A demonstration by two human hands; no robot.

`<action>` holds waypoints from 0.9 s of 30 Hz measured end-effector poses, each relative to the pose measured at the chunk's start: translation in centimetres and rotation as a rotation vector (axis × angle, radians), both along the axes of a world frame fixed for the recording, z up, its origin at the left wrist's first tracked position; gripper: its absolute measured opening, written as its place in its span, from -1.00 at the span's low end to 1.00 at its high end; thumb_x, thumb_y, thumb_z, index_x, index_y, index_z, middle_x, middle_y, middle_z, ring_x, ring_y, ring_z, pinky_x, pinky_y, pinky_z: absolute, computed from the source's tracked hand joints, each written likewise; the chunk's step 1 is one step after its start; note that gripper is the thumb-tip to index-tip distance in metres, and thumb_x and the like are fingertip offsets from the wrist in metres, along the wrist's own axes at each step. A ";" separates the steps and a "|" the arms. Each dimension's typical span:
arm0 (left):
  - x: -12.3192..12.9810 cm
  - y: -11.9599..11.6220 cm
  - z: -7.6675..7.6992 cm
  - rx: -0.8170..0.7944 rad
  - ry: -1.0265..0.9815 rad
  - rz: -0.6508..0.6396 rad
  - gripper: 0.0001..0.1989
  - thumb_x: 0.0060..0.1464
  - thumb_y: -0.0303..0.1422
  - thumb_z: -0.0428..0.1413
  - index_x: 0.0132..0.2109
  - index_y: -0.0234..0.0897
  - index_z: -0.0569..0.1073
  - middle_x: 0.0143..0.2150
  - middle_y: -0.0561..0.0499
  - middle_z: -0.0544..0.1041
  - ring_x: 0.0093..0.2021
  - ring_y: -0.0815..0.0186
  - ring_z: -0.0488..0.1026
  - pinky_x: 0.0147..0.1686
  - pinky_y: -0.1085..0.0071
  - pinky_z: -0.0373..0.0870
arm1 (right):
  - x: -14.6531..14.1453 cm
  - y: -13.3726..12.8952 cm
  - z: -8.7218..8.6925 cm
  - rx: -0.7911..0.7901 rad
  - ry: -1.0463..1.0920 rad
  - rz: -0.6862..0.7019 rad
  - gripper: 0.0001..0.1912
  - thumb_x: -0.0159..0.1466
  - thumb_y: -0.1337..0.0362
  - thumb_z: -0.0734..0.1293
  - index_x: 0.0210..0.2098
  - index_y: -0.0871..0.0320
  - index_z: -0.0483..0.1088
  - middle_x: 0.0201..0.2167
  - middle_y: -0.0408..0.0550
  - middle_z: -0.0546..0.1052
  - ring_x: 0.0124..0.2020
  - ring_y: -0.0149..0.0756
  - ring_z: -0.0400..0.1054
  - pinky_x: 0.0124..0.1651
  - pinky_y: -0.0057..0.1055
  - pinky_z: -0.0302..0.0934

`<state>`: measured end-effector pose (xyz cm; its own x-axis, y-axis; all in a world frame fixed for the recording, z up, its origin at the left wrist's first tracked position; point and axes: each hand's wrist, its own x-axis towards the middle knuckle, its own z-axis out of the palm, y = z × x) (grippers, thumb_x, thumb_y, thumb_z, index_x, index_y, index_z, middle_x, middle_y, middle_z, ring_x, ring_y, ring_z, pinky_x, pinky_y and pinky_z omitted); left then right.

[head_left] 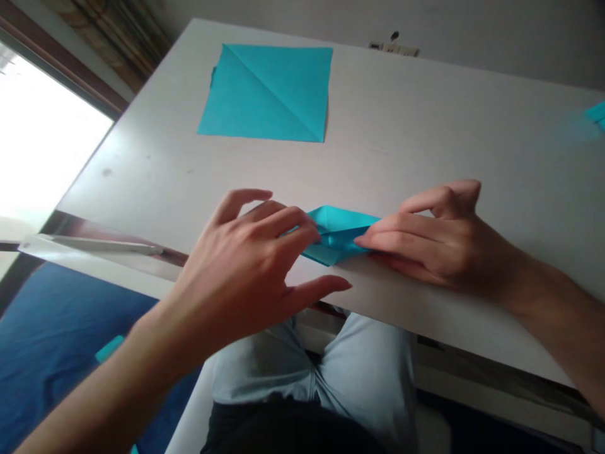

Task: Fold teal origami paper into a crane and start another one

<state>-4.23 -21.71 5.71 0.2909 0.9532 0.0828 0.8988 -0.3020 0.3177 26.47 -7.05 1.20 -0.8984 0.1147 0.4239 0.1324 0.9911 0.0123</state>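
Note:
A small piece of folded blue paper (338,221) lies near the front edge of the table, its creased layers partly raised. From the right, my right hand (435,236) pinches its right end between thumb and fingers. My left hand (258,255) reaches over the paper's left end, fingertips bent against it. The left thumb sticks out apart, below the paper and clear of it. Fingers of both hands cover the two ends of the folded paper.
A blue paper sheet (274,94) with a diagonal crease lies toward the back of the white table (449,139). Another blue piece (598,113) sits at the far right edge. Below left is blue cloth (57,334) with a small blue scrap (109,348). Wall sockets (394,48) are behind.

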 end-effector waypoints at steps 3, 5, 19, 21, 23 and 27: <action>-1.3 2.4 1.1 -0.070 -0.064 -0.118 -0.32 0.62 0.41 0.22 0.15 -0.10 0.81 0.04 -0.16 0.89 -0.02 -0.08 0.81 0.28 -0.18 0.66 | -0.1 -0.2 -0.3 0.041 0.035 0.033 -0.79 0.82 0.37 0.42 0.24 -0.03 0.70 0.06 -0.32 0.93 0.11 -0.10 0.56 0.15 0.06 0.12; -2.5 4.2 1.3 -0.116 -0.156 -0.202 -0.36 0.75 0.25 0.13 0.28 -0.19 0.80 0.09 -0.19 0.90 -0.02 0.02 0.82 0.17 0.01 0.67 | -0.1 -0.2 -0.4 0.052 0.056 0.035 -0.80 0.86 0.34 0.39 0.25 -0.05 0.68 0.07 -0.34 0.91 0.10 -0.15 0.54 0.14 0.02 0.10; -4.4 6.5 -3.8 0.043 -0.200 -0.344 -0.62 0.75 -0.24 0.28 0.53 -0.05 0.77 0.15 -0.07 0.78 0.09 0.14 0.74 0.33 0.11 0.57 | 1.4 -0.3 -1.2 -0.036 0.164 -0.058 -0.84 0.64 0.24 0.64 0.14 -0.15 0.72 0.39 -0.24 0.74 0.23 -0.10 0.53 0.20 -0.07 0.37; -4.2 6.2 -4.3 0.113 -0.201 -0.361 -0.59 0.77 -0.26 0.25 0.57 -0.02 0.73 0.24 -0.10 0.76 0.23 0.09 0.74 0.37 0.08 0.56 | 1.6 0.1 -1.0 -0.064 0.108 -0.038 -0.87 0.68 0.22 0.61 0.15 -0.15 0.69 0.45 -0.26 0.77 0.27 -0.06 0.58 0.21 0.01 0.34; -4.2 5.9 -4.8 0.161 -0.187 -0.371 -0.55 0.78 -0.27 0.21 0.62 0.06 0.70 0.30 -0.09 0.75 0.26 0.07 0.74 0.39 0.07 0.56 | 1.9 0.6 -0.6 -0.062 0.062 0.003 -0.86 0.70 0.23 0.59 0.19 -0.14 0.68 0.48 -0.26 0.78 0.32 -0.06 0.63 0.25 0.06 0.31; -4.1 5.5 -5.3 0.213 -0.142 -0.350 -0.51 0.80 -0.32 0.12 0.63 0.12 0.69 0.34 -0.05 0.72 0.06 0.22 0.73 0.33 0.17 0.59 | 2.7 1.3 0.0 -0.068 0.005 0.004 -0.73 0.74 0.19 0.56 0.35 -0.25 0.71 0.37 -0.33 0.86 0.30 -0.10 0.71 0.39 0.08 0.30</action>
